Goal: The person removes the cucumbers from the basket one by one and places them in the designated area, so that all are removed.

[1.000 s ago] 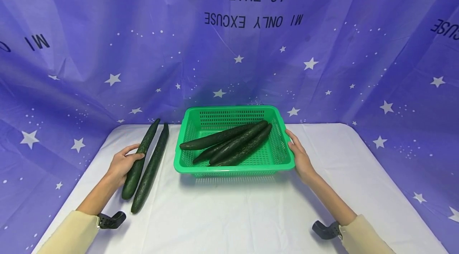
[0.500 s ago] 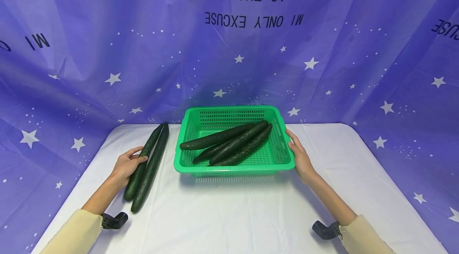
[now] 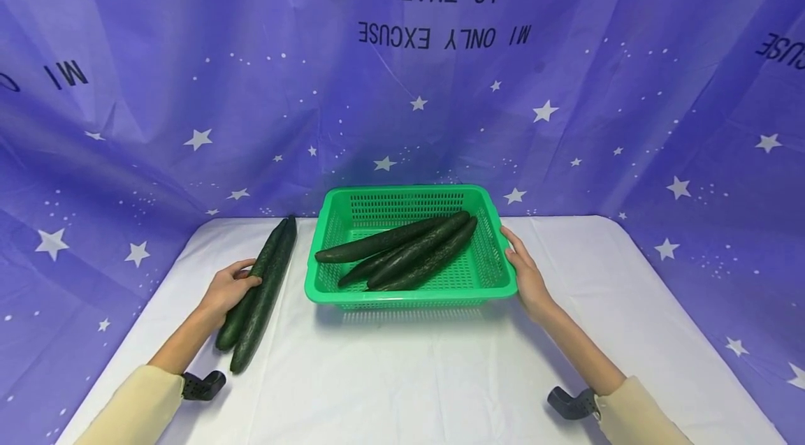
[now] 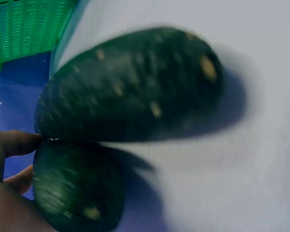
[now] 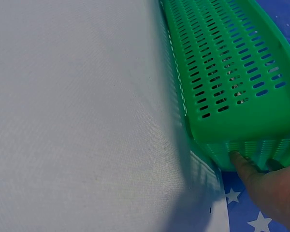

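Observation:
In the head view my left hand (image 3: 228, 290) grips a dark green cucumber (image 3: 231, 334) at its middle. It lies alongside a second cucumber (image 3: 259, 312), their far ends together and their near ends slightly apart. The left wrist view shows the near end of the held cucumber (image 4: 77, 186) with the other cucumber (image 4: 135, 87) beside it; a finger reaches the line between them. My right hand (image 3: 530, 284) touches the right side of a green plastic basket (image 3: 409, 295), fingers extended against its outer wall. Several cucumbers (image 3: 393, 242) lie slantwise in the basket.
A white cloth (image 3: 402, 375) covers the table. Behind and around it hangs a purple curtain (image 3: 352, 117) with stars and lettering. Black curved wrist devices (image 3: 204, 385) stick out at both sleeves.
My left hand has moved the held cucumber a little to the right, from apart to right alongside the second one. The right hand and the basket have stayed in place.

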Demonstrator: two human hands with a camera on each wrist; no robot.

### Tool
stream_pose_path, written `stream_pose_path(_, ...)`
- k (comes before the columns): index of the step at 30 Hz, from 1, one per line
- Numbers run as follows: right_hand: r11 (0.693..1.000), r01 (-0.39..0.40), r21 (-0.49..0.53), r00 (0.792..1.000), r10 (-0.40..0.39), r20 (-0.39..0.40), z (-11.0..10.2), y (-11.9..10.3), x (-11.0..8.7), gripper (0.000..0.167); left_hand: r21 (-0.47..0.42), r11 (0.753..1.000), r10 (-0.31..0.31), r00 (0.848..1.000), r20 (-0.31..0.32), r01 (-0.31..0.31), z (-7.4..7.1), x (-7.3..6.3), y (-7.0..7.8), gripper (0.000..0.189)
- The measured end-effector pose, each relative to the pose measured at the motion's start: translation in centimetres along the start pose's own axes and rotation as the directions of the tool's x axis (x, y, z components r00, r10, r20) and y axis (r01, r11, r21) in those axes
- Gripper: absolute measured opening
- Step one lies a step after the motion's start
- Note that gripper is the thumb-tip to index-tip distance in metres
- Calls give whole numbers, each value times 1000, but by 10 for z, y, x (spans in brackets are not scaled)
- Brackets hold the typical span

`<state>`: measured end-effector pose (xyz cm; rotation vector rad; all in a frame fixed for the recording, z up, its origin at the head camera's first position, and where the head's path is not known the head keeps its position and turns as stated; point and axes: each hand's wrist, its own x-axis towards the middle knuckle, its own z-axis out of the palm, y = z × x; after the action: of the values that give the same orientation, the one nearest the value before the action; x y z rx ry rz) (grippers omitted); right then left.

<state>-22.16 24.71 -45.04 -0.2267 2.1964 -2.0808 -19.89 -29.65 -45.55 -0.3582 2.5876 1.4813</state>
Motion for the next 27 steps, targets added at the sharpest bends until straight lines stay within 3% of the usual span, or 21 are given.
stream_pose_path(4,1000,7,5,1000,-7,3,0,0,1,53,48,999,16,1000,-2,-16,-1,2,-1,63)
stream_pose_path(12,1000,-2,8,1000,2,7,-1,-1,1,53,54,998,39,999,12,-39,-10,3,5,65)
stream_pose_path(17,1000,-5,11,1000,5,6,0,-1,0,53,55,991,122,992,-42,-120,-11,0,22,63)
stream_pose_path(21,1000,-7,11,1000,7,4,0,-2,-1,53,61,970,240,969,-57,-236,-5,-5,41,59)
stream_pose_path(27,1000,-5,17,1000,5,13,0,-2,-1,53,84,922,383,923,-47,-378,10,-15,77,55)
